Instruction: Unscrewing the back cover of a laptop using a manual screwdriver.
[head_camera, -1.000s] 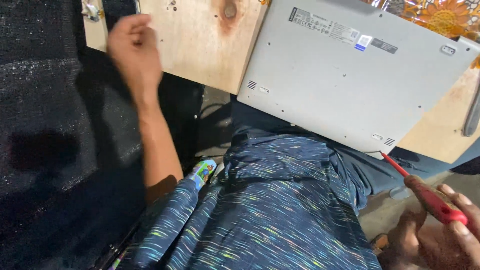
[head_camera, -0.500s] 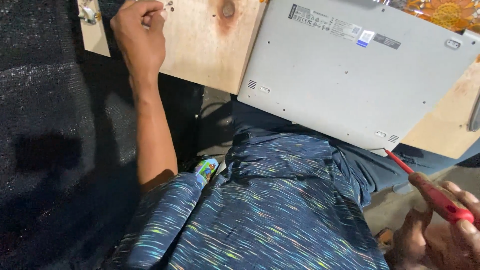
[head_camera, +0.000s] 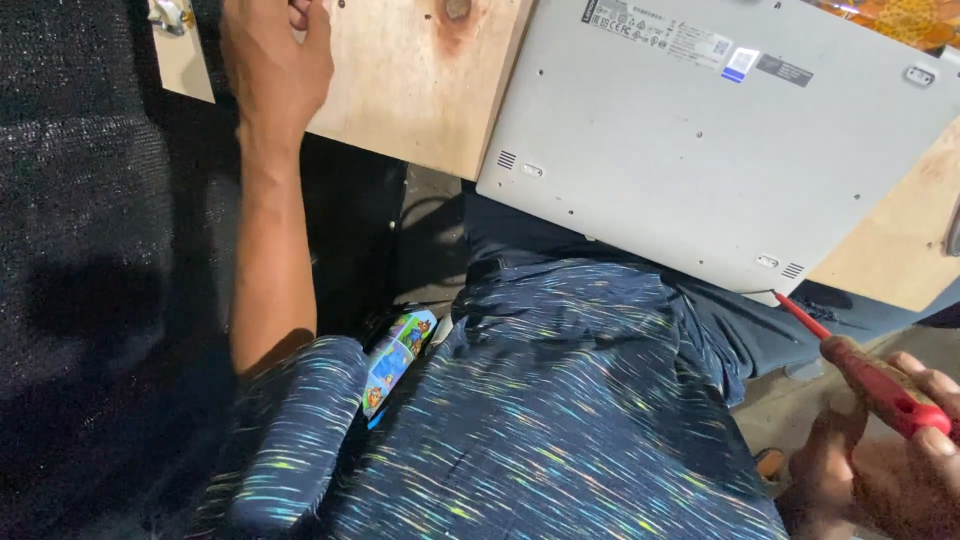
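The left hand (head_camera: 272, 62) sits at about eleven o'clock in the view, resting on a pale wooden board (head_camera: 420, 85) with its fingers curled together toward the top edge, where they are cut off, so I cannot tell whether they pinch anything. The forearm runs down from it toward seven o'clock and ends in a dark blue sleeve streaked with bright threads. Just at two o'clock from that hand, a silver laptop (head_camera: 700, 150) lies bottom side up on the board, its near long edge overhanging the person's lap; small screw holes, rubber feet and vent slits show on its underside, and a few labels sit along the far edge. The right hand (head_camera: 890, 450) is at the four o'clock corner, fingers clamped around the red handle of a screwdriver (head_camera: 860, 375). The thin red shaft points up toward ten o'clock from the hand, and its tip meets the near right corner of the laptop, just beside a vent slit. At six o'clock the streaked blue shirt (head_camera: 560, 400) fills the lower middle, with a small colourful packet (head_camera: 395, 360) tucked beside the left elbow. Dark woven fabric (head_camera: 100, 250) covers the nine o'clock side.
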